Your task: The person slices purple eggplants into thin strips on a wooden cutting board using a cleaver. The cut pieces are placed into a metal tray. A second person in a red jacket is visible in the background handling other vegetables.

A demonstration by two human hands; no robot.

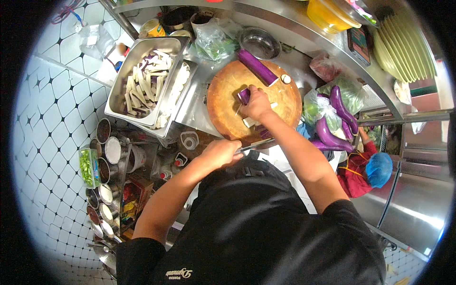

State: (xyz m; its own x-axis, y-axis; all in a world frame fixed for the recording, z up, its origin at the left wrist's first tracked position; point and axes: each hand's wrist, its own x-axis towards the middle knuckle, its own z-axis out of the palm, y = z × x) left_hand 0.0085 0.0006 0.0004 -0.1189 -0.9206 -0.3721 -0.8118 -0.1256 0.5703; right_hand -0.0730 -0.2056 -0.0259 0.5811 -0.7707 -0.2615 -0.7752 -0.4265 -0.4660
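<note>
My left hand grips the handle of a kitchen knife, its blade pointing right along the near edge of a round wooden chopping board. Over the board's middle, my right hand holds a short piece of purple eggplant, with the cut end upward. Under and beside that hand lie pale cut eggplant pieces, partly hidden by the wrist. A longer peeled-looking or glossy eggplant length rests across the board's far side, its cut face toward the right. A small white end slice lies near it.
Left of the board, a steel pan holds eggplant strips, overlapping another pan. Whole eggplants and bagged greens lie right. A steel bowl stands behind; a shelf crosses above. A person in red is at right.
</note>
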